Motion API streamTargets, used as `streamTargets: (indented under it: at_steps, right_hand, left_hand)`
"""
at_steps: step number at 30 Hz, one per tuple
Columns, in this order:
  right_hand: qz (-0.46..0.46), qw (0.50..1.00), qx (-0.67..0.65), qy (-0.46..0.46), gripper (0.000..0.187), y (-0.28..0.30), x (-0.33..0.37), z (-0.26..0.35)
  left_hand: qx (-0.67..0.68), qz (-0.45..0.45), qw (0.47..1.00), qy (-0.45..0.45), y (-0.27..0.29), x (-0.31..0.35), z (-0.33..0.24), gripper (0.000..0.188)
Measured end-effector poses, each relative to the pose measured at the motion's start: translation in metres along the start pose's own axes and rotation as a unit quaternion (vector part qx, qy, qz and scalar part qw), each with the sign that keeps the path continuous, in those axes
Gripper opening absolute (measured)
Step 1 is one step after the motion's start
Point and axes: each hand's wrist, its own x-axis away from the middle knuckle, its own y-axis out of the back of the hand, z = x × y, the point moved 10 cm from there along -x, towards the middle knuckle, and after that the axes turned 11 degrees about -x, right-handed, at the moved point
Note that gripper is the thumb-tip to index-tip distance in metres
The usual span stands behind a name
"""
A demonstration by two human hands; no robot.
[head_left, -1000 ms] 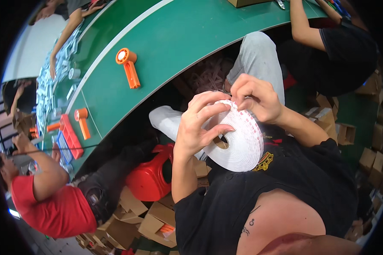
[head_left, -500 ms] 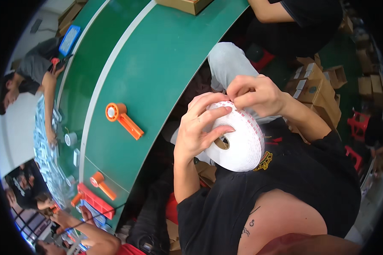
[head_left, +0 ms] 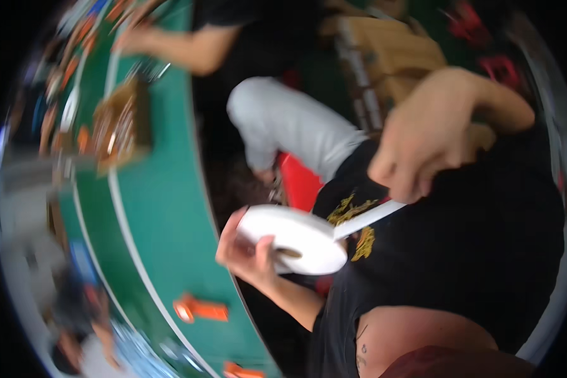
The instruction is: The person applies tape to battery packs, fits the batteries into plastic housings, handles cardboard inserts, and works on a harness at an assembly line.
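Observation:
A wide flat roll of white tape (head_left: 296, 230) is in my left hand (head_left: 246, 255), with the thumb on its near face by the core hole and the fingers behind the rim. From the roll's right side a white tape strip (head_left: 372, 218) stretches taut up to my right hand (head_left: 425, 135). The fingers of that hand are closed on the strip's far end, blurred by motion. The roll is tilted in front of my black shirt, beside the table edge.
The green table (head_left: 164, 214) runs along the left, bearing a cardboard box (head_left: 129, 126) and an orange round-headed thing with a handle (head_left: 201, 310). A co-worker's arm (head_left: 183, 50) reaches over the table. A red stool (head_left: 299, 183) and stacked cartons (head_left: 397, 50) stand beyond me.
My right hand has moved away from the roll, drawing out a strip of tape. The roll in my left hand is tilted flatter. My view has swung, bringing the cardboard box nearer.

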Motion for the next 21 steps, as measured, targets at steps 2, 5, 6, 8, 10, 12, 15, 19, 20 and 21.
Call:
streamTargets:
  at_steps: [2,5,6,8,10,12,15,19,20,21]
  right_hand:
    - [-0.115,0.993,0.004,-0.014,0.008,0.010,0.046,-0.002]
    - [-0.341,0.898,0.066,-0.269,0.044,0.016,0.155,-0.023]
    - [-0.391,0.870,0.092,-0.285,0.042,0.006,0.183,-0.017]
    - [-0.489,0.803,0.132,-0.314,0.045,-0.019,0.236,-0.002]
    - [-0.523,0.673,0.117,-0.509,0.052,-0.058,0.277,-0.043]
    - [-0.460,0.619,-0.048,-0.634,0.067,-0.137,0.290,-0.076]
    - [-0.518,0.559,-0.124,-0.635,0.081,-0.205,0.288,-0.101]
    - [-0.662,0.477,0.026,-0.577,0.084,-0.239,0.280,-0.105]
    - [-0.659,0.473,0.028,-0.584,0.089,-0.246,0.276,-0.115]
    - [-0.671,0.476,0.000,-0.568,0.084,-0.254,0.275,-0.124]
  left_hand:
    - [0.009,-0.021,1.000,0.021,-0.019,-0.018,0.021,0.066]
    - [0.053,0.066,0.996,-0.010,-0.079,-0.055,0.037,0.066]
    - [0.077,0.105,0.991,-0.025,-0.101,-0.066,0.039,0.067]
    - [0.094,0.177,0.979,-0.026,-0.140,-0.080,0.043,0.065]
    - [0.115,0.229,0.966,-0.037,-0.168,-0.090,0.041,0.063]
    - [0.126,0.266,0.955,-0.040,-0.190,-0.096,0.039,0.062]
    - [0.145,0.324,0.934,-0.037,-0.214,-0.099,0.034,0.061]
    - [0.125,0.378,0.917,-0.026,-0.230,-0.099,0.032,0.066]
    - [0.116,0.389,0.914,-0.023,-0.232,-0.098,0.031,0.066]
    - [0.102,0.396,0.912,-0.024,-0.233,-0.097,0.030,0.065]
